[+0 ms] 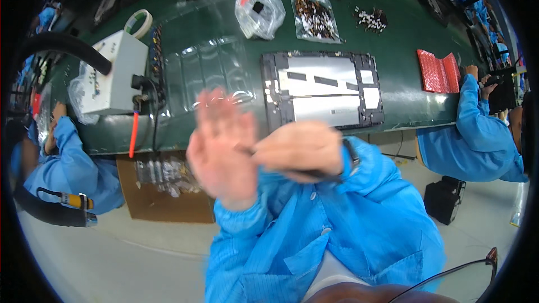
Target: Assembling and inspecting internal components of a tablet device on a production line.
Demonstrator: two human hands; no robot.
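My left hand (pixel 222 146) is raised in front of the table edge, palm up, fingers stretched out and blurred by motion. My right hand (pixel 303 148) is closed, its fingertips pinched together against the left palm. Something thin and dark shows at those fingertips and below the hand, too blurred to name. Beyond both hands, an opened tablet-like device (pixel 320 109) lies on the green table (pixel 401 101), its silver battery panels and dark frame exposed. Left of the device is a clear plastic tray (pixel 208 67) with compartments. Neither hand touches the device.
A grey-white box (pixel 115 73) with cables and a tape roll (pixel 139 23) stand at left. Bags of small parts (pixel 315 18), a loose parts pile (pixel 370 19) and red bubble wrap (pixel 438 72) lie farther back. Below is a cardboard box (pixel 168 205). Co-workers sit either side.
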